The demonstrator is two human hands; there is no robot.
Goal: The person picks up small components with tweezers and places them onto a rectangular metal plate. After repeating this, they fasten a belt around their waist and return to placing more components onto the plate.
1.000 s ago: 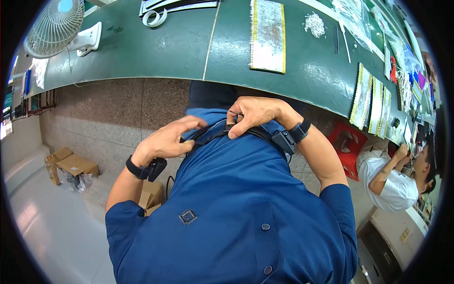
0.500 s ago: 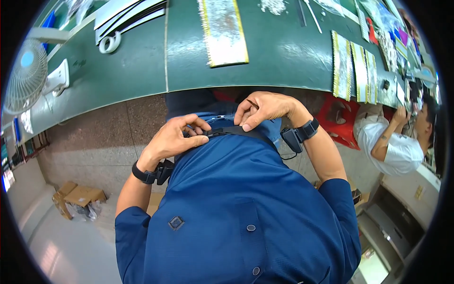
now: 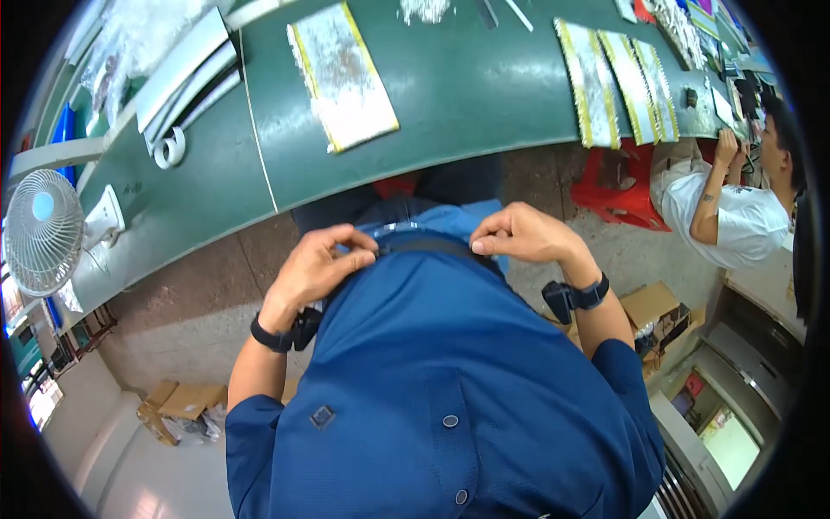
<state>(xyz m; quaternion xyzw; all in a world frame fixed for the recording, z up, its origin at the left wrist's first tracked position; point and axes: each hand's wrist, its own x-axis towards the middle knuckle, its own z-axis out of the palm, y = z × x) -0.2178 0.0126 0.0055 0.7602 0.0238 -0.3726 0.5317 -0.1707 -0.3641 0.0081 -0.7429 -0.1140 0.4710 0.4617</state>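
A black waist strap (image 3: pixel 430 246) runs across the front of my blue shirt (image 3: pixel 406 346), at waist height. My left hand (image 3: pixel 322 266) pinches the strap's left part between thumb and fingers; a small dark buckle shows by the fingertips. On the other side my right hand (image 3: pixel 529 235) has its thumb and forefinger closed on the strap's right part. Both wrists carry black bands with small dark devices. Folds of the shirt lie under and around the strap, and the bits right between the fingertips are hidden.
Before me stands a green table (image 3: pixel 450 112) bearing a yellow-edged panel (image 3: pixel 346 82), several similar panels (image 3: pixel 588 86), a tape roll (image 3: pixel 169 149) and a white fan (image 3: pixel 43 225). A co-worker (image 3: pixel 735 208) sits at right near a red stool (image 3: pixel 618 195). Cardboard boxes (image 3: pixel 186 402) lie on the floor.
My right hand has slid right along the strap, away from my left hand, which stays at its place on the strap. The view has turned, so the table appears tilted.
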